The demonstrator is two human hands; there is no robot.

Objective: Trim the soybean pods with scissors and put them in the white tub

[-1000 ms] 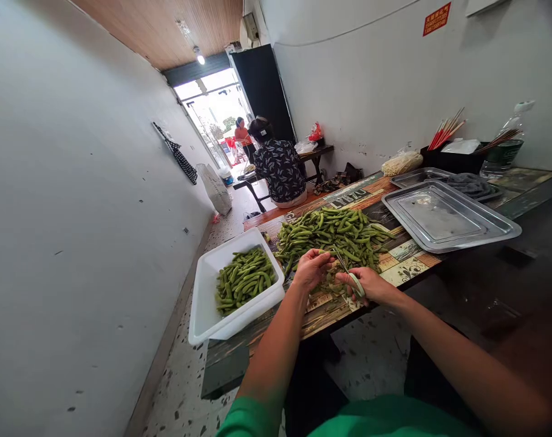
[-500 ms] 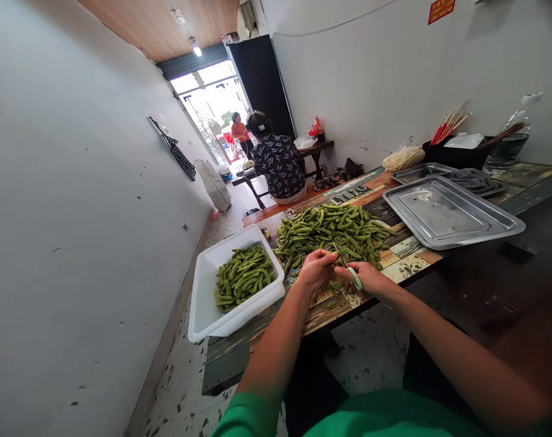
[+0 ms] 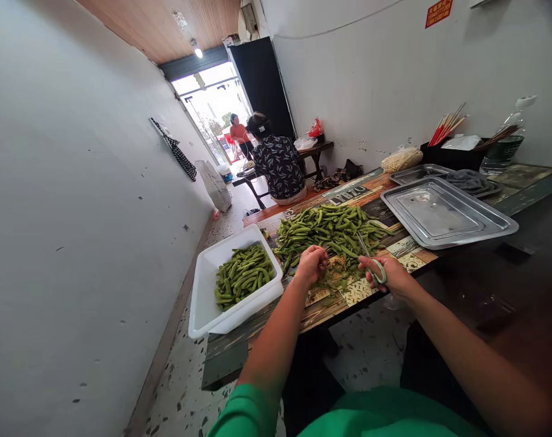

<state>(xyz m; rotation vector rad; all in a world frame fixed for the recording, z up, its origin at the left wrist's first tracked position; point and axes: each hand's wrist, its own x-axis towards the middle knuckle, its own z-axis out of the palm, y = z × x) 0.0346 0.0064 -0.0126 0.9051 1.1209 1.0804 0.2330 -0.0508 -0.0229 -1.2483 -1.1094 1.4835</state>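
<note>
My right hand (image 3: 387, 276) holds scissors (image 3: 378, 272) with pale green handles, fingers through the loops, and their blades point away over the table. To its left, my left hand (image 3: 313, 264) is closed with curled fingers at the near edge of a heap of green soybean pods (image 3: 330, 227); what it holds, if anything, is hidden. Small green trimmings (image 3: 337, 280) lie on the tabletop between both hands. At the left stands a white plastic tub (image 3: 203, 297) with many pods (image 3: 243, 276) in it.
A metal tray (image 3: 444, 212) lies on the patterned table (image 3: 403, 247) at the right, before another tray with dark cloth (image 3: 469, 181). Behind are a bag of pale sticks (image 3: 402, 159), a black box of skewers (image 3: 449, 155) and a bottle (image 3: 506, 149). A person (image 3: 279, 164) sits beyond.
My hands have moved apart. The right hand went to the right with the scissors, away from the left hand, which shifted slightly left.
</note>
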